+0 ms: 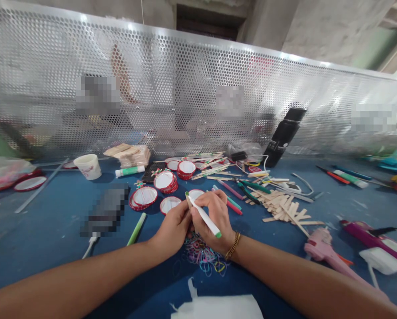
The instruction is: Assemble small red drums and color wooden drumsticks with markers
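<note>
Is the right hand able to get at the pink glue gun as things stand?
Probably yes: the pink glue gun lies right of the right hand, only bare blue table between them. But that hand grips a white pen, which it would have to put down first.

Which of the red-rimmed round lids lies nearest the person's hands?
The red-rimmed lid directly behind the right hand, partly hidden by that hand and the white pen it holds; the other lids lie farther left and back.
</note>
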Motion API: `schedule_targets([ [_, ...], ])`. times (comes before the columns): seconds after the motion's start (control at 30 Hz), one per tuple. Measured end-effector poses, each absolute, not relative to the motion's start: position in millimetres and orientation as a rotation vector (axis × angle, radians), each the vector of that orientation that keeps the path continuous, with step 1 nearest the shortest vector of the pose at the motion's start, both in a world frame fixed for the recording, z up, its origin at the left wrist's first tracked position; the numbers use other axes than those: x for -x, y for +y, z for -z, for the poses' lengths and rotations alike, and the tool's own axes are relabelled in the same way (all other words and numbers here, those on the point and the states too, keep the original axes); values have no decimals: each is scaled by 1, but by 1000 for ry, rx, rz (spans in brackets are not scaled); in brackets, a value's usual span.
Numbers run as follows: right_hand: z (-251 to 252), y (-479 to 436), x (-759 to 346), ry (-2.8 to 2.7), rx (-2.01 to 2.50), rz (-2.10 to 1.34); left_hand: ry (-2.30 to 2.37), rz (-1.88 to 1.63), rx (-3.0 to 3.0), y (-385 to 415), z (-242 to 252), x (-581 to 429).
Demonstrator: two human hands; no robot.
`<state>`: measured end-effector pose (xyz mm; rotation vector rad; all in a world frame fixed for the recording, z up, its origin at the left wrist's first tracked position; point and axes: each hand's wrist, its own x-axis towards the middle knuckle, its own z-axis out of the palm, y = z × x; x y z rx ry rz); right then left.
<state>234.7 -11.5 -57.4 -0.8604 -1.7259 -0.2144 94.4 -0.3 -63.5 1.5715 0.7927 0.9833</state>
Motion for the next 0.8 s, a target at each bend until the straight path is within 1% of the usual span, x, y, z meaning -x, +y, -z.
schedule_targets([
  [0.8,58,-11,-235,-1732,871,229,800,-974,-1563,2,64,-95],
])
